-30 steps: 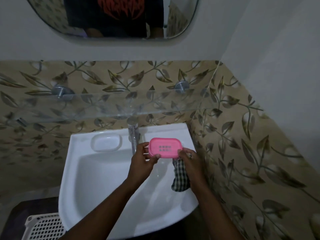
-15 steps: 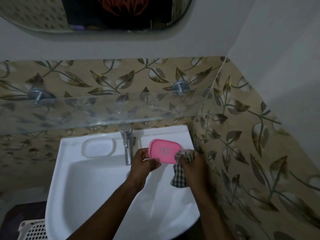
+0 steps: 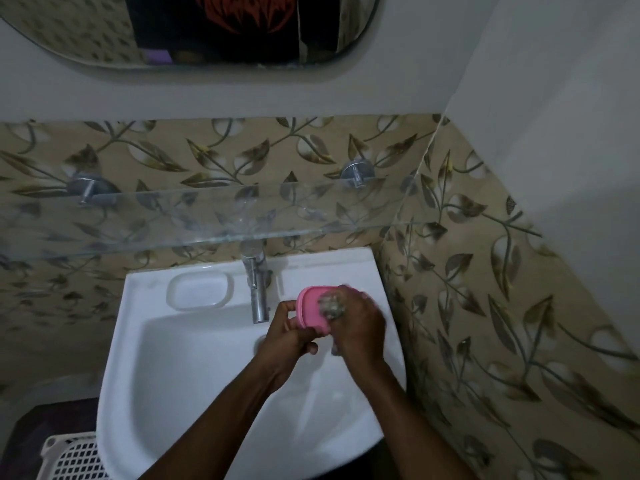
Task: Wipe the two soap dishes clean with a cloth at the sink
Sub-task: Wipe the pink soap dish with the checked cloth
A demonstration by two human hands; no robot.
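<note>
We hold the pink soap dish (image 3: 310,310) over the basin of the white sink (image 3: 194,368), just right of the chrome tap (image 3: 258,289) and near the tiled side wall (image 3: 485,323). Our left hand (image 3: 289,336) is closed around the dish's left and lower edge, with the thumb on the near side and the fingers curled against the rim; the dish is tilted so that its broad face turns towards us. Our right hand (image 3: 360,327) is clenched on the cloth (image 3: 332,304), which shows only as a blurred grey bunch pressed against the right part of the dish's face; the pattern of the cloth cannot be read through the motion blur. Both forearms enter from the lower edge of the view and converge above the basin. The white soap dish (image 3: 200,291) rests on the back ledge of the sink, left of the tap and well apart from both hands. A glass shelf (image 3: 207,220) on two metal brackets spans the leaf-patterned wall above the sink, and a mirror (image 3: 104,29) hangs above it. A white perforated basket (image 3: 72,459) stands below the sink at lower left.
</note>
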